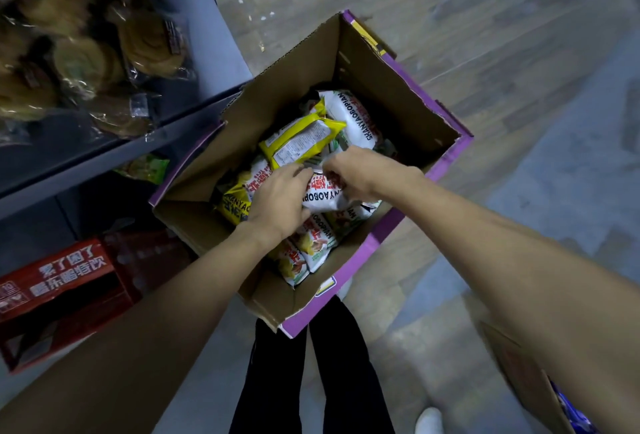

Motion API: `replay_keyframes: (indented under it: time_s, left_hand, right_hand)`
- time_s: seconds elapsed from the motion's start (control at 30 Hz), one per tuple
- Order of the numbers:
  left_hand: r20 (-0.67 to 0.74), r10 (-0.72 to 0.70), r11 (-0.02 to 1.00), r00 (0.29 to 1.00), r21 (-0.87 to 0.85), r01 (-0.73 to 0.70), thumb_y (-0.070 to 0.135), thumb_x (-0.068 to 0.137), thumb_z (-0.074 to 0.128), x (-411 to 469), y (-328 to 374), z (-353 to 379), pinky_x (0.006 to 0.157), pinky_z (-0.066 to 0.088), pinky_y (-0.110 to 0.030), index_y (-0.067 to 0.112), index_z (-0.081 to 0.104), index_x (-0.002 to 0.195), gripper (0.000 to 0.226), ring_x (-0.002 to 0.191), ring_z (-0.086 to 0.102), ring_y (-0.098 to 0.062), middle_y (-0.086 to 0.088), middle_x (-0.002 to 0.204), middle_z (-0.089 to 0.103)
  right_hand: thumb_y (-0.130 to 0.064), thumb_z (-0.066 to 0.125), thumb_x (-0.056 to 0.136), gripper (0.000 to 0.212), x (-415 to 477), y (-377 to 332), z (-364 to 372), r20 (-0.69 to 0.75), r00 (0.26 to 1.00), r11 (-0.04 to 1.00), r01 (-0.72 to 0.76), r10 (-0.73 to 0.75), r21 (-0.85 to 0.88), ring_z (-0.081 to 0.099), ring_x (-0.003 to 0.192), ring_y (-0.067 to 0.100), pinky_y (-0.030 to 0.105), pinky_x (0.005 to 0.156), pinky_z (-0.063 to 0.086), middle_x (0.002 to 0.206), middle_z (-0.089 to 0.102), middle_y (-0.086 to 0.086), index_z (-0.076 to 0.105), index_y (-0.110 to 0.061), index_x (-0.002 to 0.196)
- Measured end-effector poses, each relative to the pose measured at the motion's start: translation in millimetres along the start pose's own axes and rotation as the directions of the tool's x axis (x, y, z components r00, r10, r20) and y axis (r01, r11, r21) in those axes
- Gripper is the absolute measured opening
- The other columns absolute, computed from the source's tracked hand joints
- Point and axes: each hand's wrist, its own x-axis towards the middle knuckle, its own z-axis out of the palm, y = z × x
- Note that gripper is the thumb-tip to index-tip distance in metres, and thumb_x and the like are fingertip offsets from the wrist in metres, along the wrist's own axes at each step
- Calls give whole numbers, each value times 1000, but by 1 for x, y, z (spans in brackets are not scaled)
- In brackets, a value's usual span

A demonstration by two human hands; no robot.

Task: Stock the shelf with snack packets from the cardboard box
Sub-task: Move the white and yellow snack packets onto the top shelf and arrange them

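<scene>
— What is the person wearing?
— Nothing on the arms: both forearms are bare, no sleeves, no watch or bracelet showing, and the left hand (277, 199) and right hand (360, 170) are gloveless.
— And lower down?
— Black trousers (304, 381), slim in the leg, and a white shoe (428, 420) at the bottom edge.

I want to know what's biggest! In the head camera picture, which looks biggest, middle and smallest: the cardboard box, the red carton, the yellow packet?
1. cardboard box, clearly the largest.
2. red carton, cut off at the picture's left edge, so its full size is unsure.
3. yellow packet, smallest, lying inside the box.
</scene>
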Motion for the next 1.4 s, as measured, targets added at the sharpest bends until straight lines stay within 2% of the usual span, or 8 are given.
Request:
replay_keyframes:
  time_s: [0.07, 0.2, 0.33, 0.47, 0.7, 0.97, 1.13, 1.4]
  left_hand:
    - [0, 32, 999, 999, -33, -32, 33, 74, 80, 5, 2, -3, 91, 44, -36, 12, 54, 125, 61, 114, 51, -26, -5, 121, 55]
    - [-1, 49, 994, 999, -99, -49, 41, 69, 82, 7, 3, -13, 77, 47, -39, 15, 50, 111, 59, 100, 56, -25, -3, 105, 58]
    - [-133, 38, 996, 990, 80, -28, 43, 72, 80, 7, -1, -30, 73, 47, -38, 15, 58, 110, 53, 95, 60, -28, -4, 103, 61]
    - [-186, -20, 985, 982, 162, 51, 48, 74, 77, 5, -9, -40, 58, 38, -30, 15, 59, 103, 47, 83, 62, -27, -4, 93, 61]
    - [-213, -78, 984, 974, 139, 109, 45, 84, 69, 2, -14, -39, 55, 38, -25, 22, 59, 122, 46, 78, 64, -27, -3, 92, 62]
    - [-254, -206, 966, 945, 102, 238, 46, 88, 63, 9, -21, -31, 56, 35, -27, 23, 49, 137, 56, 80, 61, -26, -4, 91, 57]
    - [-242, -209, 967, 947, 96, 238, 48, 87, 64, 17, -28, -22, 57, 39, -28, 23, 48, 137, 58, 80, 62, -25, -5, 94, 58]
    - [-224, -250, 957, 942, 89, 275, 47, 87, 65, 21, -26, -10, 62, 52, -34, 15, 49, 131, 57, 83, 65, -28, -7, 103, 58]
  right_hand:
    - [-15, 80, 72, 38, -3, 7, -4, -17, 1000, 1000, 25, -26, -5, 57, 88, 26, 29, 67, 38, 87, 51, 1, 60, -22, 103]
    - [-8, 72, 80, 52, -3, 16, -7, -82, 992, 995, 95, -95, -3, 58, 100, 26, 32, 76, 45, 109, 61, 5, 57, -26, 127]
    - [-16, 64, 85, 36, 1, 16, -7, -289, 946, 989, 144, -145, -24, 57, 102, 25, 38, 82, 49, 105, 63, 3, 61, -24, 120]
    - [-27, 65, 88, 37, 5, 22, -10, -415, 910, 995, 39, 1, 87, 53, 114, 30, 42, 91, 47, 121, 58, 9, 56, -12, 121]
    - [-8, 56, 89, 57, 24, 33, -10, -366, 890, 954, -200, 273, 225, 47, 121, 38, 44, 92, 46, 138, 43, 18, 34, -10, 142]
    - [-37, 61, 92, 78, 54, 50, 9, -19, 835, 683, -436, 549, 586, 46, 127, 40, 40, 104, 40, 142, 43, 21, 16, -24, 153]
    - [-16, 57, 90, 46, 58, 36, 23, -162, 788, 659, -362, 595, 660, 54, 103, 42, 43, 87, 46, 122, 46, 20, 31, -24, 126]
    - [-1, 57, 89, 74, 55, 16, 44, -214, 729, 681, -434, 650, 589, 61, 94, 42, 36, 71, 40, 135, 30, 18, 20, -29, 147]
